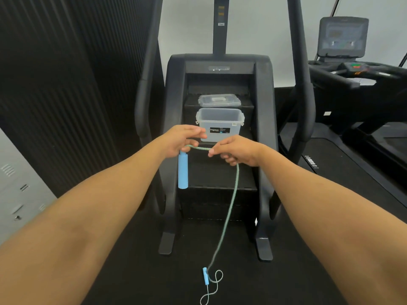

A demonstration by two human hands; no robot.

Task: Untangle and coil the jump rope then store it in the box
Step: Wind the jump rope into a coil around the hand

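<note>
A pale green jump rope [230, 208] runs from my hands down to the black floor. My left hand [184, 137] pinches the rope just above one blue handle [183, 170], which hangs straight down. My right hand [237, 150] grips the rope a short way to the right, with a short stretch taut between the hands. The other blue handle [206, 276] lies on the floor amid a few loose loops. A clear plastic box [220, 126] stands open on a step of the stair machine, just beyond my hands.
The box's clear lid [219, 100] lies on the step above. The black stair climber [218, 69] has side rails and feet on the floor. A treadmill [356, 69] stands at right, a dark ribbed wall and grey locker [19, 183] at left.
</note>
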